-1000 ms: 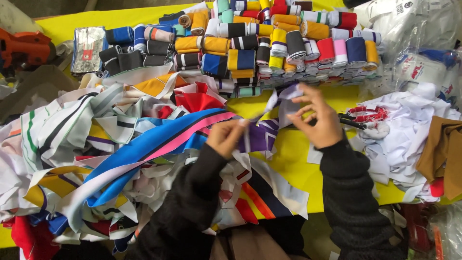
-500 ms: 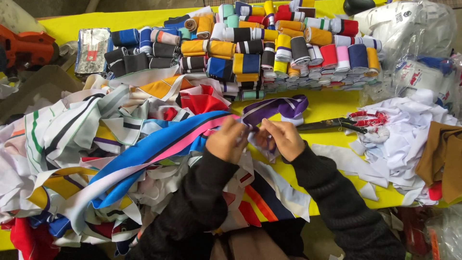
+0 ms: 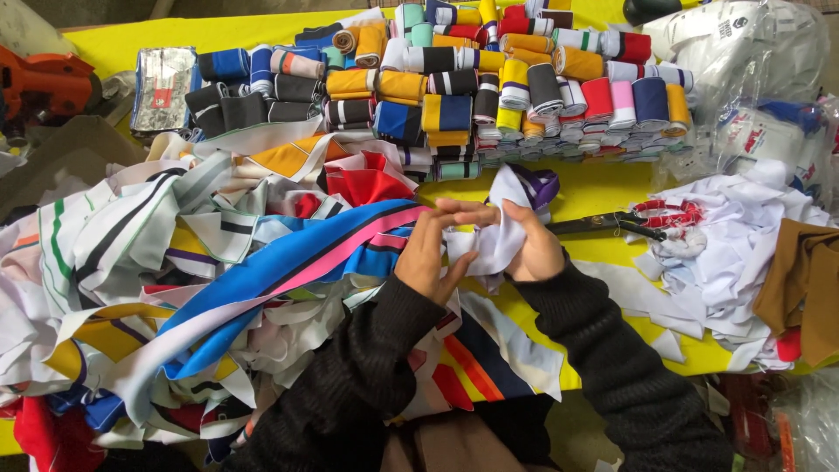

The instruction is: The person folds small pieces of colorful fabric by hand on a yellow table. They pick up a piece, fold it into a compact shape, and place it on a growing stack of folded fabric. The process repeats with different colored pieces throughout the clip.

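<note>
My left hand (image 3: 430,253) and my right hand (image 3: 523,238) meet over the middle of the yellow table (image 3: 603,188). Both grip a white and purple fabric strip (image 3: 511,205), partly wound into a small roll between the fingers. The strip's tail runs left into a large heap of loose coloured fabric strips (image 3: 201,280), where a blue and pink band (image 3: 288,271) lies on top. Both arms wear dark knitted sleeves.
Several rows of rolled fabric strips (image 3: 454,87) are stacked along the far side. Scissors with red handles (image 3: 642,220) lie right of my hands. White scraps (image 3: 725,253), brown cloth (image 3: 804,288) and plastic bags (image 3: 752,70) fill the right; an orange tool (image 3: 39,83) sits far left.
My right hand has come in from the right to meet my left hand. The purple and white strip is now wound shorter and bunched between both hands.
</note>
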